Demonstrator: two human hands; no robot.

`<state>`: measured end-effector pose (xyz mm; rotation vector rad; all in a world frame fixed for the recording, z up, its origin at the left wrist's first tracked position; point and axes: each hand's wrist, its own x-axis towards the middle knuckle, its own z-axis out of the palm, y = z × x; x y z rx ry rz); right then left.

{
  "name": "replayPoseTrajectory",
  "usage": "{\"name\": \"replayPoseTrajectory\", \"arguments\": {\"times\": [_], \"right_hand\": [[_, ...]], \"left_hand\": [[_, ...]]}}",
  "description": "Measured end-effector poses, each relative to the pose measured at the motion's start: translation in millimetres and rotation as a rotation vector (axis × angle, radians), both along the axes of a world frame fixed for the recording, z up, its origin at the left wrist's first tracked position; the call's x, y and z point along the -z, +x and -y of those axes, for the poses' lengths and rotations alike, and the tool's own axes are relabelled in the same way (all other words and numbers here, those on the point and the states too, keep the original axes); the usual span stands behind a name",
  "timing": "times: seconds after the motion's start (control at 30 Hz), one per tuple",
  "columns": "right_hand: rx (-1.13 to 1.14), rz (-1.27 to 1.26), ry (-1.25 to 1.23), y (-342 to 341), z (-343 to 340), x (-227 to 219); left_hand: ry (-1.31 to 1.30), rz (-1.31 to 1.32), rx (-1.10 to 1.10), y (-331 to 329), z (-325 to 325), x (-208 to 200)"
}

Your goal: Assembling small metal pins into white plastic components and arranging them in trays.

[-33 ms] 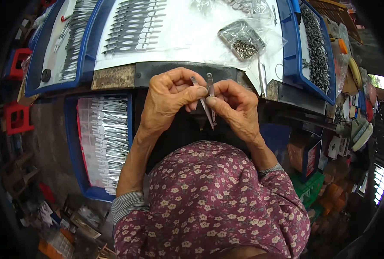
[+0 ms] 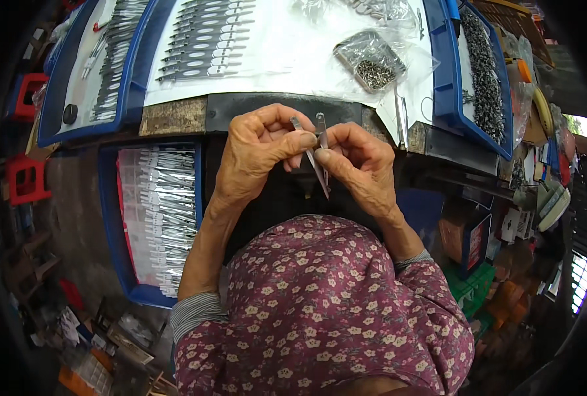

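Note:
My left hand (image 2: 257, 148) is closed in a pinch on a slim flat metal piece (image 2: 296, 123), its upper end sticking out above the thumb. Beside it, my right hand (image 2: 359, 165) pinches a second slim metal piece (image 2: 320, 119) with a rounded top. The two pieces run downward and overlap near their pointed lower ends, in front of the table's edge. Fingers cover their middles, so I cannot tell whether they are joined. On the white tabletop (image 2: 287, 69) beyond lies a row of flat grey metal parts (image 2: 204, 46) with oval openings.
Blue trays stand around: one with metal parts (image 2: 112, 72) at far left, one with small dark pieces (image 2: 481, 72) at right, and one with shiny slim parts (image 2: 168, 218) below the table's left. A box of small rivet-like pieces (image 2: 374, 74) and tweezer-like metal tool (image 2: 401, 122) lie at right.
The lower ends of the two metal pieces have come slightly closer together. Both hands stay almost in the same place.

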<state>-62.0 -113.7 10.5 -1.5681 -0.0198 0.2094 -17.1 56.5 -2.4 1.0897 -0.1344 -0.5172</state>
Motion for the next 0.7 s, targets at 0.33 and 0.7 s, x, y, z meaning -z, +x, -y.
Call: {"name": "replayPoseTrajectory", "arguments": {"times": [0.33,0.7], "right_hand": [[-0.009,0.156,-0.19,-11.5,1.7,2.3],[0.036,0.083,-0.052,-25.5,-8.1,22.5]], "left_hand": [[0.076,0.08,-0.068,-15.9,4.1,15.8],[-0.051,-0.105,-0.095,-32.5,16.1,27.3]]}}
